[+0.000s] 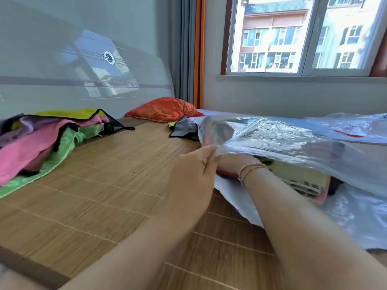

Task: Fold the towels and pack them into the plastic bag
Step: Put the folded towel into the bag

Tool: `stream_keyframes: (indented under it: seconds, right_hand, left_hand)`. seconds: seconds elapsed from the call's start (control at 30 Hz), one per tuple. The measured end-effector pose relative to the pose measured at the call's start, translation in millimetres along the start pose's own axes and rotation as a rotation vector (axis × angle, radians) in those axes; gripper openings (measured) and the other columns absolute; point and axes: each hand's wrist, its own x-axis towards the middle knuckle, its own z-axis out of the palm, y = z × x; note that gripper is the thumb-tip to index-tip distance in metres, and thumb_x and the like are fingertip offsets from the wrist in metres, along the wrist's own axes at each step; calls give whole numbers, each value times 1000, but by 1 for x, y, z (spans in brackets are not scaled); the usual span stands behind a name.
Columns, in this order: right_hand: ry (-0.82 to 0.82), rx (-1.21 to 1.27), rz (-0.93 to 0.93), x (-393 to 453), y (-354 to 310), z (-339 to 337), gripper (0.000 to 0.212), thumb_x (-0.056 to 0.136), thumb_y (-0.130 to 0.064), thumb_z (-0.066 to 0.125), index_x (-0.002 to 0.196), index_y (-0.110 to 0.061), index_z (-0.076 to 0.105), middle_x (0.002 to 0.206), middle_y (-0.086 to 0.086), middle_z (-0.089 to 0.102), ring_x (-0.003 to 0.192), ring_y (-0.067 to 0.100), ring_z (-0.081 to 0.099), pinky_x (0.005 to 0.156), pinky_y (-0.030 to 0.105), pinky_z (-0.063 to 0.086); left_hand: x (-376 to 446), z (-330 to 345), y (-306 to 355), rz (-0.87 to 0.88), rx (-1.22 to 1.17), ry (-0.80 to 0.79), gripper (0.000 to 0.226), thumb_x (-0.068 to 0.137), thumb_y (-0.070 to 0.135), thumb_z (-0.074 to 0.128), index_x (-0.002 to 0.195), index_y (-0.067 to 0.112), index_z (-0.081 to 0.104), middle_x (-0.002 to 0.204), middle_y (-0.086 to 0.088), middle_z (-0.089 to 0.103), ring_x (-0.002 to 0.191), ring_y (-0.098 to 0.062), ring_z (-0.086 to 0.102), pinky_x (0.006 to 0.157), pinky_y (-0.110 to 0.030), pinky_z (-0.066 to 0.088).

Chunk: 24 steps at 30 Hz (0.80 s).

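Plastic bag [293,139] on bed mat [100,185], mouth lifted; folded towel stack [301,181] inside. Left hand [192,174] pinches bag's upper edge. Right hand [232,163] reaches inside bag, fingers hidden, grip cannot tell. Unfolded towel pile [41,141] far left of bag; gray towel [184,128] and orange pillow [165,108] behind bag.

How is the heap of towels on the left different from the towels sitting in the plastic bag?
The loose heap of pink, green and yellow towels lies crumpled and spread on the woven bamboo mat; the towels in the clear plastic bag form a flat, squared folded stack. The heap is uncovered; the stack sits under plastic, whose edge the left hand pinches up. Both are multicoloured.
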Motion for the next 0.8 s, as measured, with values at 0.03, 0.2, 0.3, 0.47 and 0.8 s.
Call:
stream_keyframes:
  seconds: [0.03,0.2,0.3,0.47,0.8]
  right_hand:
    - [73,-88,-13,-2,3,4,17,99,-36,40,112,-31,49,123,11,57,115,24,51,91,30,35]
    - [353,-378,-30,-47,18,11,54,93,-59,36,136,-27,41,139,0,50,125,23,46,100,39,36]
    - [258,-321,-25,-79,24,12,67,96,-58,29,154,-31,8,161,-3,12,147,25,13,117,53,15]
    - [212,-197,-40,-149,5,7,61,100,-52,25,154,-34,3,163,-5,0,149,18,-4,119,48,9]
    - [519,-36,-291,-219,-89,6,15,93,-23,49,101,-13,58,93,-2,54,88,14,50,71,24,43]
  left_hand:
    - [1,0,-2,-35,-15,-2,20,97,24,57,82,21,70,58,16,52,60,-2,48,58,-19,36]
    - [-3,-4,11,-174,-90,-43,26,98,34,53,89,22,74,66,21,64,68,3,56,59,-11,37]
    - [-13,-13,28,-263,-68,-67,39,96,45,49,119,22,69,108,10,72,100,-1,63,77,-8,42]
    - [-45,-31,50,-370,-75,-43,45,96,45,49,133,21,58,132,5,60,123,-9,54,99,-21,42]
    - [-97,-135,23,-480,140,57,35,99,31,50,127,14,63,126,-4,65,119,-17,58,102,-31,43]
